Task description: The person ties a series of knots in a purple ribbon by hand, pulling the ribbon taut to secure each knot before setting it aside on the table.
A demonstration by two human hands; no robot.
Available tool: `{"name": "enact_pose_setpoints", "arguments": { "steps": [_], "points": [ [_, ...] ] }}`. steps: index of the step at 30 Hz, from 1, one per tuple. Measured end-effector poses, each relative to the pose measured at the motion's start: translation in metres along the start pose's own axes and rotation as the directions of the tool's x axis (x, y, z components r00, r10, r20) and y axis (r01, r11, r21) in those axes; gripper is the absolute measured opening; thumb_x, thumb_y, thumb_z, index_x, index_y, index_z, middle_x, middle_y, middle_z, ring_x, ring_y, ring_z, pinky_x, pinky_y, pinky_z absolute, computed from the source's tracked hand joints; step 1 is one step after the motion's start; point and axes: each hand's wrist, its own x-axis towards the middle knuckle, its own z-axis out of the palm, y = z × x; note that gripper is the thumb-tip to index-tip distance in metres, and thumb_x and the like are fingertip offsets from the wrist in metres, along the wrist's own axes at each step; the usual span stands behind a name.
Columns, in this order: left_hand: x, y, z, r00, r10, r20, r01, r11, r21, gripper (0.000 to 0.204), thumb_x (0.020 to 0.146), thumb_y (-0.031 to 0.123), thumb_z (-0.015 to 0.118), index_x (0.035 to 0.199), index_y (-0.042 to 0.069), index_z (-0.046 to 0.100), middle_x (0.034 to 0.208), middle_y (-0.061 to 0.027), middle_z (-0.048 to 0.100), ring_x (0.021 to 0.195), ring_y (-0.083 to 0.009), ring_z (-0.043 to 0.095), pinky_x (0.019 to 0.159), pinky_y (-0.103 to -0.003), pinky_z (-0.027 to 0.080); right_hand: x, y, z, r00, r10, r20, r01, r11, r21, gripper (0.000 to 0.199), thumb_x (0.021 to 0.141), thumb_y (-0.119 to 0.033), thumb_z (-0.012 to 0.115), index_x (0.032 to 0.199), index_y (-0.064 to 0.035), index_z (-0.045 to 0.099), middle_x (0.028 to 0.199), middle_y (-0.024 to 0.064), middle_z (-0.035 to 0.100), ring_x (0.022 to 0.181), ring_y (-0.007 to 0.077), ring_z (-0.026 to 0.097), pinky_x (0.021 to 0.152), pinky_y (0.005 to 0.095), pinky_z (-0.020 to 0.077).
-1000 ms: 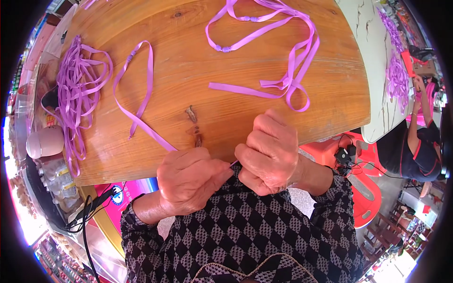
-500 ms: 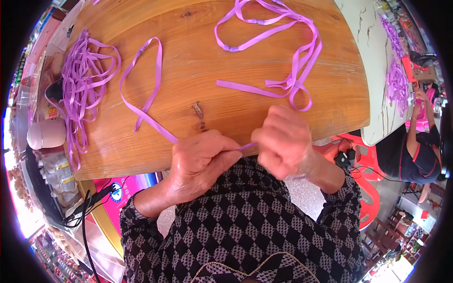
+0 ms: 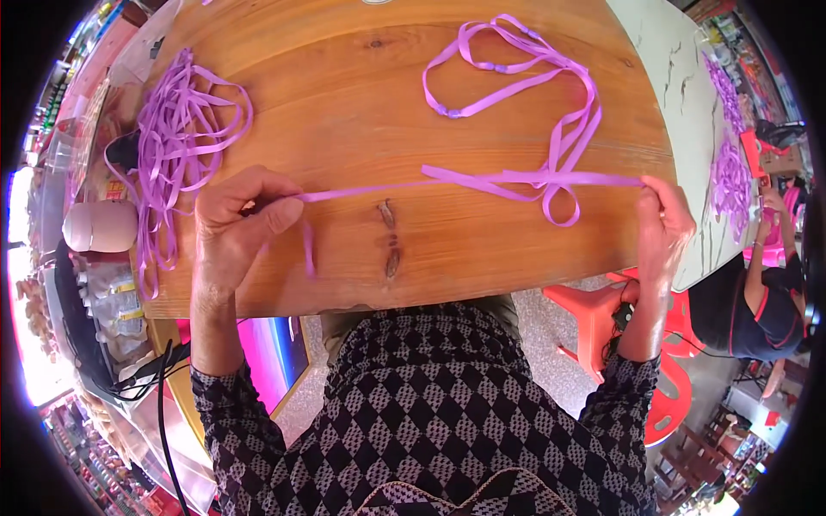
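A heap of purple ribbons lies at the wooden bench's left end. Just beside it, the left hand pinches one end of a purple ribbon, which runs taut above the bench to the right hand, closed on its far end. The step looks like stretching it straight; next probably calls for even tension, clear of the looped ribbon behind.

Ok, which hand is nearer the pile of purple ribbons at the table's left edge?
Left. The left hand sits right beside the ribbon pile; the right hand is across the table, near its right edge.
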Motion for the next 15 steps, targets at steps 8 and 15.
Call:
{"name": "enact_pose_setpoints", "arguments": {
  "steps": [8, 15],
  "points": [
    [0.002, 0.044, 0.072, 0.972, -0.019, 0.235, 0.09, 0.952, -0.293, 0.004, 0.078, 0.001, 0.061, 0.081, -0.002, 0.062, 0.07, 0.0012, 0.056, 0.064, -0.0038, 0.051, 0.056, -0.019, 0.041, -0.016, -0.125, 0.043, 0.81, -0.538, 0.234, 0.363, 0.772, 0.521, 0.039, 0.073, -0.012, 0.069, 0.108, 0.0002, 0.057, 0.092, 0.01, 0.059, 0.083, 0.0239, 0.056, 0.074, 0.0339, 0.0436],
    [-0.004, 0.036, 0.06, 0.943, -0.154, 0.295, 0.299, 0.781, -0.548, 0.022, 0.075, 0.001, 0.067, 0.096, -0.003, 0.06, 0.079, -0.0006, 0.059, 0.07, -0.0046, 0.053, 0.061, -0.019, 0.045, -0.019, -0.103, 0.049, 0.876, -0.396, 0.277, 0.104, 0.715, 0.692, 0.024, 0.072, -0.006, 0.068, 0.094, 0.0009, 0.063, 0.071, 0.006, 0.057, 0.064, 0.0116, 0.053, 0.057, 0.0208, 0.0416]
  ]
}}
